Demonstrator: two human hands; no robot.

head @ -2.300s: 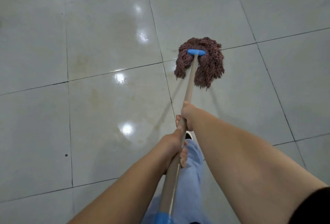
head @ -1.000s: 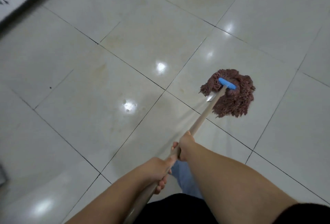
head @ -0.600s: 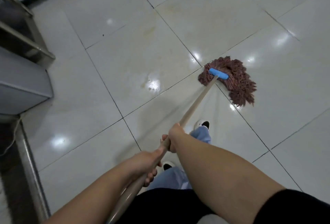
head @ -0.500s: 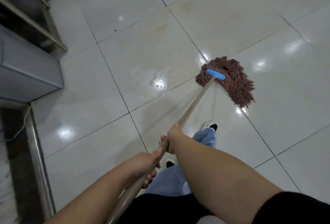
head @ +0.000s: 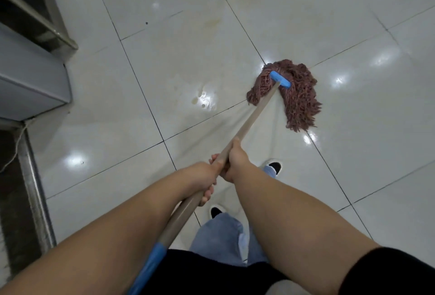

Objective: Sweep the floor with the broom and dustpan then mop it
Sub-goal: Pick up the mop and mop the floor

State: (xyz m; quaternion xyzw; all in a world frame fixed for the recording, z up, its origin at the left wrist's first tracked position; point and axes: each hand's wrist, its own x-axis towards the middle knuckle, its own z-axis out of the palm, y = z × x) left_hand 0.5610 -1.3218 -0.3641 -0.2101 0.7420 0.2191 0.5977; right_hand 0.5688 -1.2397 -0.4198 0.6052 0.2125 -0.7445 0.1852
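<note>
1. Nearest the camera: the blue end sleeve of the mop handle sits at the person's waist, low and left of centre. The handle runs from there up and to the right toward the far floor.

2. Left hand: its grip is clenched round the handle at mid-length, fingers curled under the shaft.

3. Right hand: its grip is wrapped round the handle just beyond the left hand, the two hands almost touching.

4. Below the hands: two shoes and pale blue trouser legs stand on the tiled floor.

5. Step in hand, as a judgement: mopping. No broom or dustpan is in view, so the sweeping step appears to be over.

6. Mop head: reddish-brown strands hang from a blue crossbar. The head lies flat on the floor, far and right of the hands, beside a tile joint.

7. Left of the mop head: small droplets and a yellowish stain remain on the glossy tile.

8. Far left: a grey metal cabinet with a frame stands at the floor edge.

9. Next move, as a judgement: draw the head leftward across the stain, keeping downward pressure and the strands spread. Stop short of the cabinet base.
</note>
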